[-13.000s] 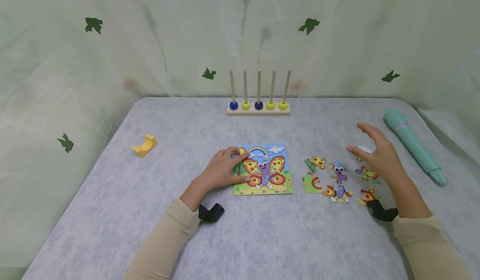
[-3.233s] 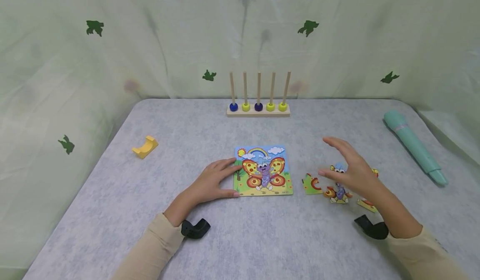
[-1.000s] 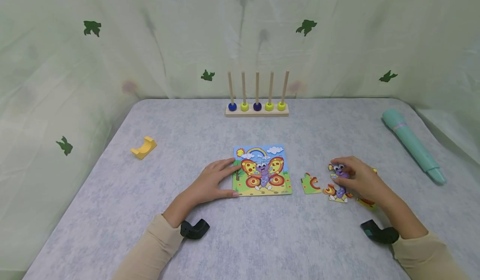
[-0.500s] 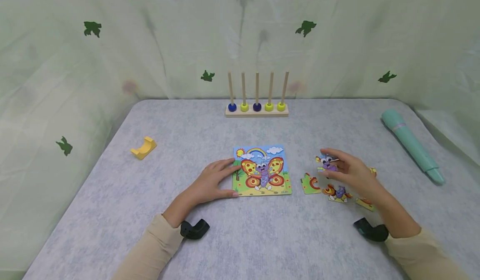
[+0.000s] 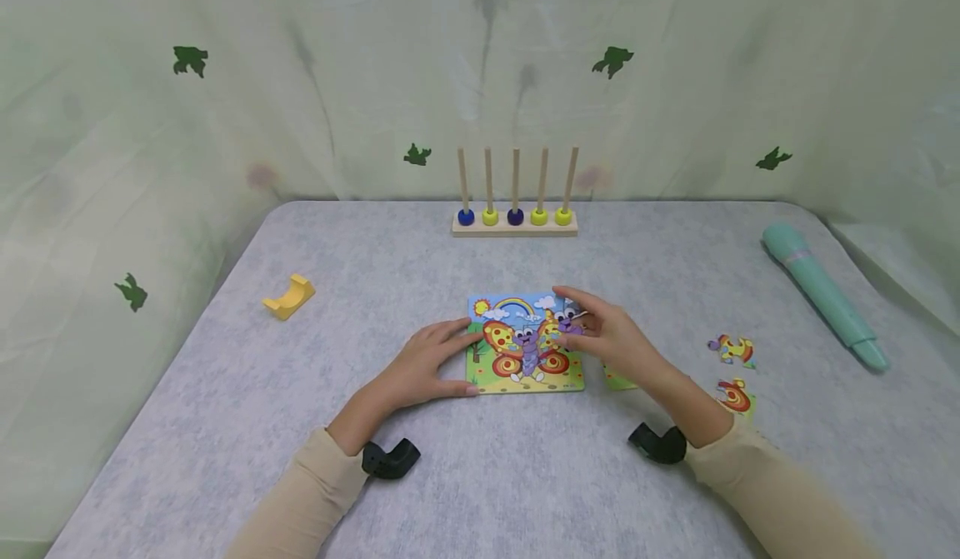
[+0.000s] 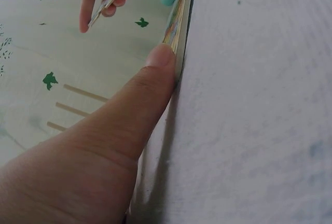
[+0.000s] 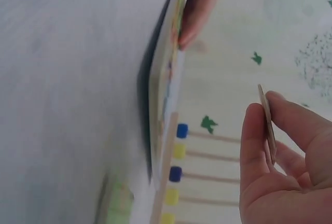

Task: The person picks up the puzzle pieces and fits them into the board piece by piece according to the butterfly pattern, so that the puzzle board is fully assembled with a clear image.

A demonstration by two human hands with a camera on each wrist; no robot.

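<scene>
A square butterfly jigsaw puzzle board (image 5: 517, 367) lies flat on the table. My left hand (image 5: 431, 361) rests at its left edge, fingers spread and fairly straight; the thumb (image 6: 155, 68) touches the board's side in the left wrist view. Above the board's right part, my right hand (image 5: 617, 338) pinches a puzzle piece (image 5: 567, 319) showing a purple butterfly head. The right wrist view shows that thin piece (image 7: 268, 125) edge-on between thumb and fingers, apart from the board. A green puzzle piece (image 5: 619, 380) lies right of the board, partly covered by the right hand.
Two more puzzle pieces lie farther right: a yellow-purple piece (image 5: 733, 351) and a red-orange piece (image 5: 737, 396). A wooden peg rack (image 5: 515, 230) with blue and yellow beads stands behind. A teal microphone-like object (image 5: 825, 296) lies far right, a yellow curved block (image 5: 290, 296) far left.
Fewer loose pieces lie at right than 13 seconds ago. My right hand has picked up the butterfly-head piece and carried it left over the board. The left hand has stayed put lately.
</scene>
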